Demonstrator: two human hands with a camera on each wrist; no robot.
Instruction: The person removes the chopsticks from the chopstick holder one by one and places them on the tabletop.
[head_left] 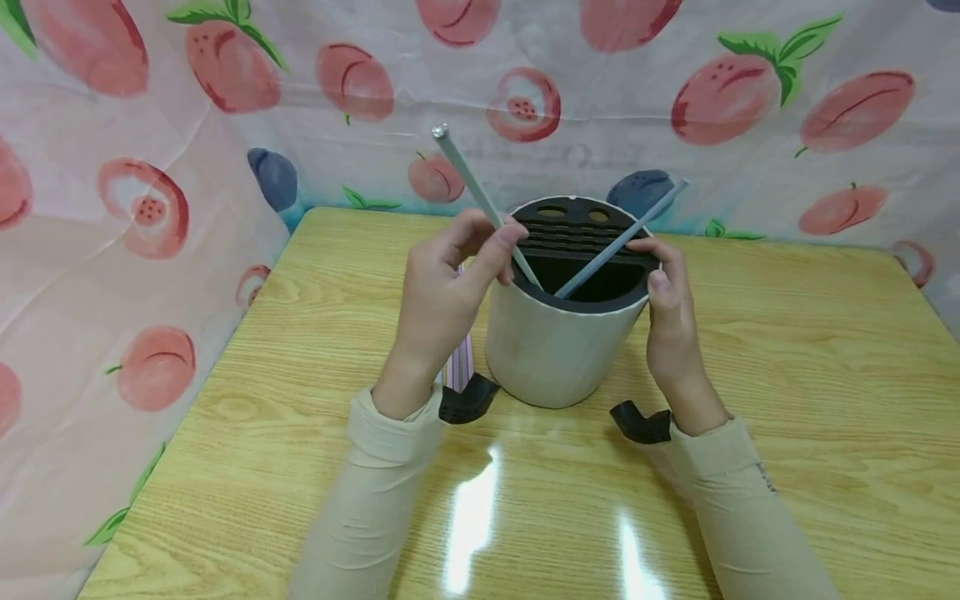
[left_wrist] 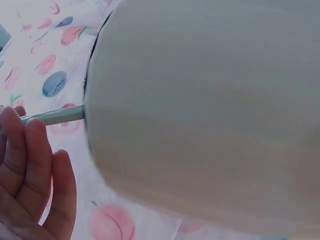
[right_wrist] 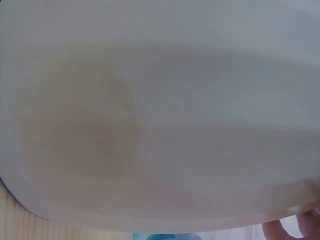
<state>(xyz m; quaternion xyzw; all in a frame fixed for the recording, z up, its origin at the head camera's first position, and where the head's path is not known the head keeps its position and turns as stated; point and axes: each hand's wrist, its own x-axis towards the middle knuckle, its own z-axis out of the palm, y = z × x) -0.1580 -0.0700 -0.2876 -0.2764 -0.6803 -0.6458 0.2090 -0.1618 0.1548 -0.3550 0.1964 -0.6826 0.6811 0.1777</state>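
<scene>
A white round desk organizer (head_left: 551, 358) with a black slotted insert (head_left: 577, 229) sits on the table between the hands. My left hand (head_left: 453, 287) pinches a slim pale green stick (head_left: 472, 179) with a glittery tip; its lower end is inside the organizer's front compartment. In the left wrist view the green stick (left_wrist: 62, 116) runs from the fingers to the rim. My right hand (head_left: 671, 321) grips the organizer's right rim, thumb outside and fingers over the top. A blue-grey stick (head_left: 622, 240) leans in the same compartment, pointing up and right.
Purple-striped items (head_left: 460, 367) lie on the wooden table (head_left: 810, 400) left of the organizer, partly hidden by the left hand. A fruit-print cloth (head_left: 360, 167) hangs behind and to the left of the table. Black wrist mounts (head_left: 468, 400) stick out from both cuffs.
</scene>
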